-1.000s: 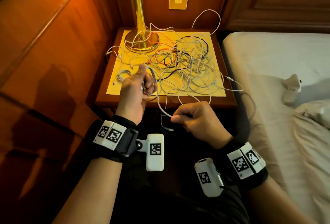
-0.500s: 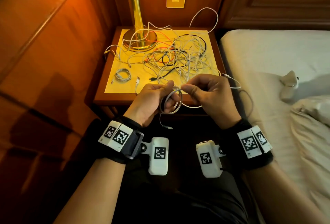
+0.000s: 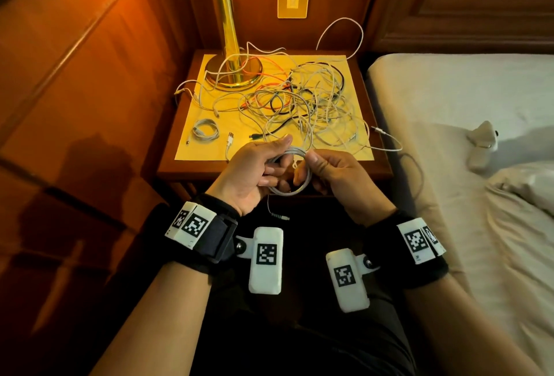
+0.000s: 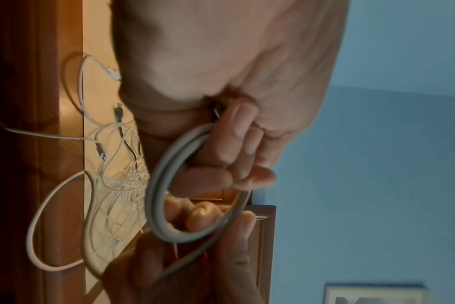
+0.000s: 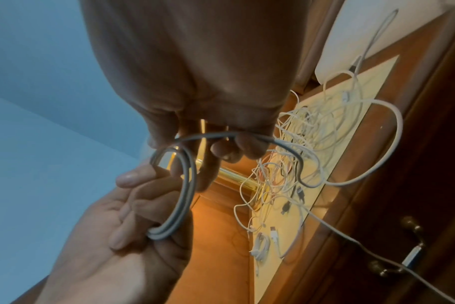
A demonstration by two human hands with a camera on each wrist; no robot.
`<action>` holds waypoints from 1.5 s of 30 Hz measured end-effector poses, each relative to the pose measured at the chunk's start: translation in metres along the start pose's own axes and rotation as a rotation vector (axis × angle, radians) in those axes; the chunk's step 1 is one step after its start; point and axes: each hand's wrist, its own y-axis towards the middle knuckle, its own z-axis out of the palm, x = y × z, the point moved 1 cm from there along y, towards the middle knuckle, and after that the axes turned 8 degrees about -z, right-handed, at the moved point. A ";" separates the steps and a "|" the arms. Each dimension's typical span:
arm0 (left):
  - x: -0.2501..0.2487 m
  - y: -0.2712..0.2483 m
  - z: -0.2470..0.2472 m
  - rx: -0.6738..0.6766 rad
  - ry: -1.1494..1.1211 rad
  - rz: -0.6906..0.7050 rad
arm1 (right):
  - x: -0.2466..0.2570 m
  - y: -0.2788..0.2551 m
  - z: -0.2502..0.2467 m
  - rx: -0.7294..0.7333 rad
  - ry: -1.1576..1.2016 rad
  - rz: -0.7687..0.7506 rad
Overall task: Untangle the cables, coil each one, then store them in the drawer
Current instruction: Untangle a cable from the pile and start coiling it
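Observation:
A small coil of white cable [image 3: 299, 188] hangs between both hands in front of the nightstand's front edge. My left hand [image 3: 254, 171] grips one side of the coil [image 4: 156, 185] with curled fingers. My right hand [image 3: 332, 171] pinches the cable [image 5: 187, 195] on the coil's other side. A thin loose end with a plug [image 3: 280, 216] dangles below the hands. A big tangle of white, black and orange cables [image 3: 302, 105] lies on the yellow mat [image 3: 192, 147]. One small coiled white cable [image 3: 205, 132] lies at the mat's front left. In the right wrist view the drawer's brass handle [image 5: 413, 246] shows below the top.
A brass lamp base [image 3: 233, 72] stands at the back of the wooden nightstand [image 3: 380, 165], with cables looped around it. A bed [image 3: 449, 105] with a small white object [image 3: 482, 141] on it borders the right side. Wood panelling runs along the left.
My right hand rose from below the table edge to meet the left hand. The stretch of cable between them is now wound into the coil.

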 end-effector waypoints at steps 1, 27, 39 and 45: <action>0.000 -0.001 0.001 0.007 -0.001 0.005 | 0.002 0.001 0.001 -0.004 0.013 -0.012; -0.022 0.024 -0.061 -0.446 -0.402 0.260 | -0.035 0.031 -0.008 -0.133 -0.535 -0.051; -0.018 0.047 -0.031 -0.272 0.267 0.151 | -0.004 0.070 0.016 0.037 -0.368 -0.121; -0.013 0.046 -0.028 -0.167 0.173 0.107 | -0.004 0.067 0.012 -0.036 -0.318 -0.149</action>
